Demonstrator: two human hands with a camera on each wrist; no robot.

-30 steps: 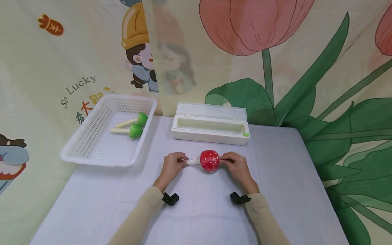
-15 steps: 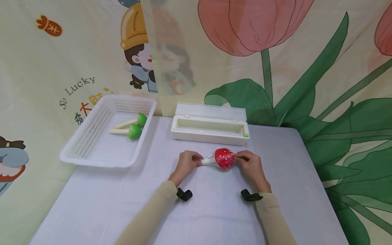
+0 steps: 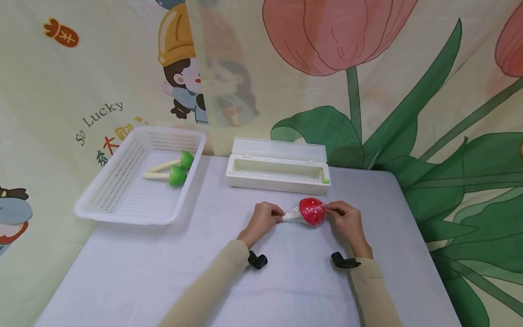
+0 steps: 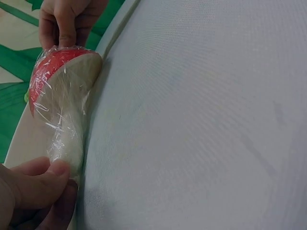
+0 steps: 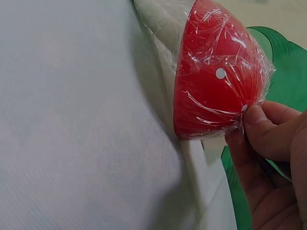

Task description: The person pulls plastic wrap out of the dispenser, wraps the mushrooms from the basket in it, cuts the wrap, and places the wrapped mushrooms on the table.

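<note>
A toy mushroom (image 3: 312, 211) with a red, white-dotted cap and a pale stem lies sideways between both hands, wrapped in clear plastic film. My left hand (image 3: 264, 220) pinches the wrapped stem end between thumb and fingers. At the top of the cap, my right hand (image 3: 347, 222) pinches the gathered film. In the left wrist view the clear film (image 4: 62, 120) runs from the cap down the stem (image 4: 67, 139) to my thumb. The right wrist view shows the film bunched tightly at the crown of the red cap (image 5: 216, 81).
A white film dispenser box (image 3: 278, 179) with its lid raised and a green slider stands behind the hands. To the left is a white perforated basket (image 3: 126, 195) holding two green-capped toy mushrooms (image 3: 177, 175). A printed curtain (image 3: 237, 54) hangs behind the white-covered table (image 3: 204, 272).
Both hands have moved to the right with the wrapped mushroom held between them. The basket and the box have stayed in place.
</note>
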